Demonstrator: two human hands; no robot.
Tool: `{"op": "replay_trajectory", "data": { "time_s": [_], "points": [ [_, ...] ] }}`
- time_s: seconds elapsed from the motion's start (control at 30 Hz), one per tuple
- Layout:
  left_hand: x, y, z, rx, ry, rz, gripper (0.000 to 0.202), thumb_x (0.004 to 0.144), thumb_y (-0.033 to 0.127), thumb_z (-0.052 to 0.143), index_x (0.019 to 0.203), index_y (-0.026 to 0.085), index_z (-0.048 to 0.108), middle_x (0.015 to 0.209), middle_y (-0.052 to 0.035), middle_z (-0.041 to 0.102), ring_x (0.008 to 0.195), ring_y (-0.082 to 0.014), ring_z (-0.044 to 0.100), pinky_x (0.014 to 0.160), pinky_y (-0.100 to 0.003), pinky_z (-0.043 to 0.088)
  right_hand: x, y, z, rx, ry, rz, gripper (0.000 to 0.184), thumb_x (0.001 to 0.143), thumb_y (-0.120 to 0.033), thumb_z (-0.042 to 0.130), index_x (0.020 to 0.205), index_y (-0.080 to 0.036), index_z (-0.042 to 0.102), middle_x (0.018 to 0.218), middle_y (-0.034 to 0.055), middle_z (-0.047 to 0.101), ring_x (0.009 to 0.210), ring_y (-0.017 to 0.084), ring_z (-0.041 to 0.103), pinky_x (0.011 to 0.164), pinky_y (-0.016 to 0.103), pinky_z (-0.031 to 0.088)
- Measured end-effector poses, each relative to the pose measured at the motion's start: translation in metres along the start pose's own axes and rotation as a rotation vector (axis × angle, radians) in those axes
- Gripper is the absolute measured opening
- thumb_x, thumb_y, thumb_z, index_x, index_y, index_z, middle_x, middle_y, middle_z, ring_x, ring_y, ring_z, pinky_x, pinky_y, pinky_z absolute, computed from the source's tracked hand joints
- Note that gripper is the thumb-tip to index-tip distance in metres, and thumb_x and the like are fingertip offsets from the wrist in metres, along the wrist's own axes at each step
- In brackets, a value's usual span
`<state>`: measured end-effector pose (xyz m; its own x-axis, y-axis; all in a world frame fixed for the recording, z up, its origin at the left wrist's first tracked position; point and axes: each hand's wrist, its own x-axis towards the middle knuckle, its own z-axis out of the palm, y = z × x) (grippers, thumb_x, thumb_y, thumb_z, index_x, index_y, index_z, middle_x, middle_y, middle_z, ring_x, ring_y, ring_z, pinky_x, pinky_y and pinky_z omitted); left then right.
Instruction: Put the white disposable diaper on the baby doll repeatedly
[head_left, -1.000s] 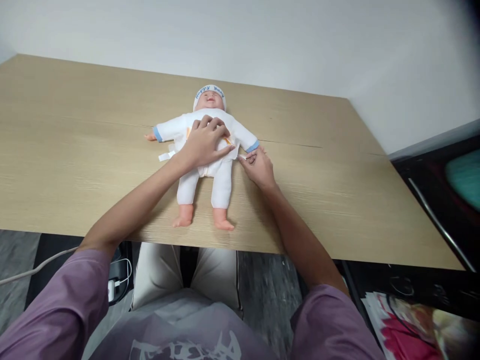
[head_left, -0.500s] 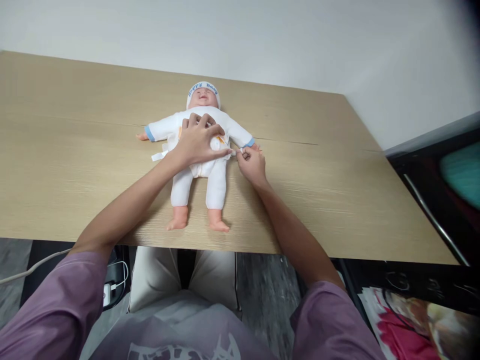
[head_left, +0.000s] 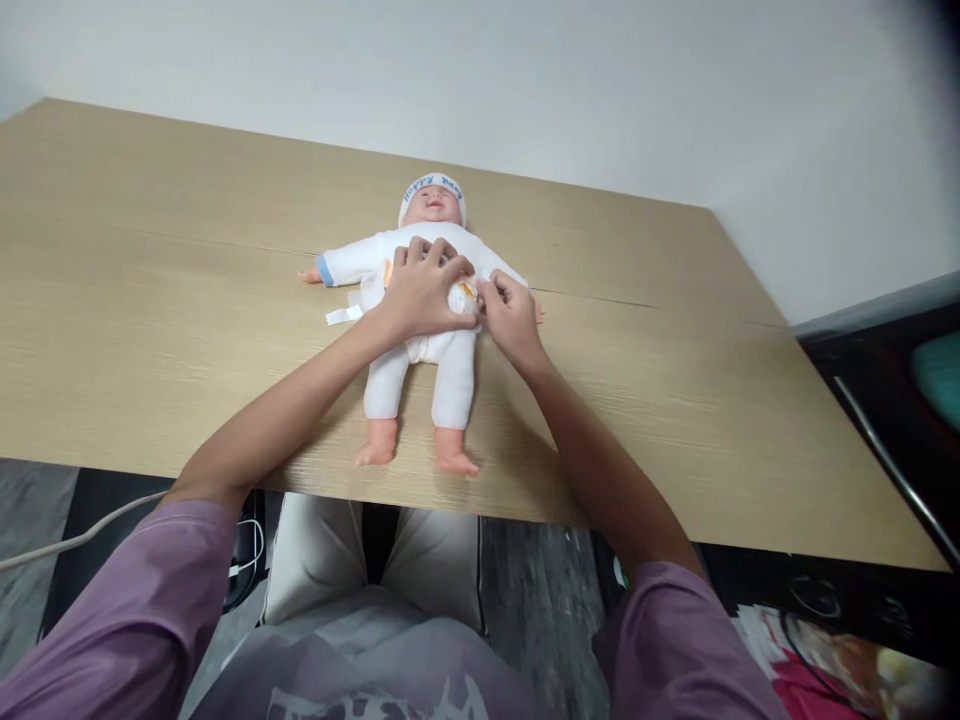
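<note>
A baby doll (head_left: 453, 385) in a white suit with blue cuffs and a lettered white cap (head_left: 433, 187) lies on its back, feet toward me. Around its middle is a white diaper (head_left: 461, 300) with orange print. My left hand (head_left: 421, 293) is spread over the diaper's front, pressing on it, fingers apart. At the diaper's right edge my right hand (head_left: 510, 312) is closed in a pinch on a diaper tab, mostly hidden by the fingers. Another white diaper tab (head_left: 344, 316) sticks out loose on the left side, over the table.
The doll rests on a light wooden table (head_left: 187, 350) with a thin seam across it. A pale wall (head_left: 487, 80) stands behind. Dark furniture (head_left: 885, 400) is at the right, with a pink item (head_left: 806, 690) low down. A cable (head_left: 82, 538) runs at lower left.
My right hand has moved up and inward, bringing the pinched tab from beside the doll's hip toward the diaper's front. My left hand stays on the diaper. The camera view has shifted slightly.
</note>
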<state>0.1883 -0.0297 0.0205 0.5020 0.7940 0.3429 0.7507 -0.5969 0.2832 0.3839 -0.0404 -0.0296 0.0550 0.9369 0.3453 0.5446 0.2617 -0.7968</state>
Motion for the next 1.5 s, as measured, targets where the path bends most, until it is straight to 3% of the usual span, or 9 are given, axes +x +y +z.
{"op": "replay_trajectory", "data": {
  "time_s": [0.13,0.3,0.43,0.57,0.73,0.93,1.2,1.33,1.5],
  "points": [
    [-0.001,-0.001,0.003,-0.028,0.020,-0.001,0.067,0.087,0.049,0.094,0.144,0.023,0.073,0.155,-0.0207,0.064,0.148,-0.0564,0.049,0.122,-0.067,0.037,0.005,-0.007,0.009,-0.001,-0.106,0.005,0.043,0.109,-0.064,0.051,0.085,-0.029,0.044,0.081,0.0009,0.054,0.080,0.022,0.058,0.078,0.036,0.055],
    [-0.001,-0.003,0.003,-0.060,-0.023,0.009,0.071,0.090,0.056,0.092,0.148,0.021,0.071,0.156,-0.0216,0.062,0.152,-0.0562,0.046,0.125,-0.068,0.035,-0.030,-0.012,0.000,-0.054,0.027,-0.169,0.038,0.112,-0.062,0.053,0.124,-0.028,0.066,0.126,0.0127,0.074,0.117,0.030,0.073,0.103,0.047,0.063],
    [0.001,-0.012,-0.003,-0.119,-0.065,0.028,0.085,0.085,0.064,0.096,0.153,0.021,0.068,0.159,-0.0219,0.062,0.150,-0.0550,0.049,0.125,-0.069,0.038,-0.050,-0.016,-0.002,-0.197,-0.005,-0.350,0.056,0.120,-0.059,0.034,0.156,-0.029,0.065,0.161,0.0156,0.068,0.157,0.035,0.060,0.132,0.061,0.047],
    [-0.008,-0.032,-0.020,-0.346,-0.074,0.115,0.082,0.092,0.061,0.088,0.159,0.021,0.062,0.162,-0.0197,0.064,0.151,-0.0451,0.057,0.128,-0.058,0.045,-0.051,-0.013,-0.001,-0.234,-0.054,-0.414,0.066,0.122,-0.060,0.028,0.171,-0.027,0.058,0.171,0.0155,0.063,0.163,0.035,0.056,0.136,0.064,0.042],
    [-0.048,-0.078,-0.032,-0.473,0.104,-0.005,0.056,0.112,0.059,0.056,0.155,0.024,0.060,0.165,-0.0175,0.064,0.143,-0.0314,0.065,0.120,-0.044,0.054,-0.042,-0.020,-0.009,-0.251,-0.017,-0.437,0.059,0.122,-0.054,0.031,0.159,-0.030,0.071,0.160,0.0135,0.070,0.151,0.037,0.063,0.133,0.064,0.046],
    [-0.089,-0.130,-0.017,-0.166,0.104,-0.293,0.037,0.101,0.053,0.063,0.119,0.020,0.066,0.127,-0.0186,0.077,0.123,-0.0361,0.066,0.120,-0.057,0.049,-0.009,-0.058,0.004,-0.228,0.023,-0.403,0.050,0.121,-0.055,0.043,0.141,-0.030,0.082,0.119,0.0122,0.070,0.115,0.033,0.072,0.112,0.056,0.061],
    [-0.095,-0.133,-0.021,-0.055,-0.077,-0.370,0.031,0.095,0.052,0.069,0.087,0.022,0.064,0.103,-0.0167,0.076,0.108,-0.0399,0.068,0.106,-0.057,0.052,0.018,-0.075,0.049,-0.342,-0.185,-0.488,0.037,0.113,-0.046,0.062,0.140,-0.026,0.077,0.099,0.0081,0.069,0.103,0.034,0.069,0.106,0.056,0.059],
    [-0.087,-0.142,-0.033,-0.394,-0.097,-0.445,0.039,0.096,0.049,0.067,0.069,0.023,0.053,0.071,-0.0044,0.057,0.076,-0.0243,0.054,0.082,-0.039,0.049,0.018,-0.070,0.052,-0.341,-0.210,-0.463,0.041,0.108,-0.040,0.066,0.145,-0.023,0.073,0.098,0.0076,0.070,0.103,0.034,0.069,0.107,0.056,0.058],
    [-0.063,-0.120,-0.047,-0.761,0.034,-0.484,0.045,0.101,0.042,0.067,0.066,0.021,0.047,0.067,0.0005,0.045,0.068,-0.0162,0.039,0.074,-0.034,0.038,0.018,-0.064,0.052,-0.291,-0.239,-0.435,0.064,0.107,-0.052,0.070,0.164,-0.026,0.059,0.101,0.0069,0.071,0.110,0.038,0.071,0.113,0.061,0.056]
  ]
}}
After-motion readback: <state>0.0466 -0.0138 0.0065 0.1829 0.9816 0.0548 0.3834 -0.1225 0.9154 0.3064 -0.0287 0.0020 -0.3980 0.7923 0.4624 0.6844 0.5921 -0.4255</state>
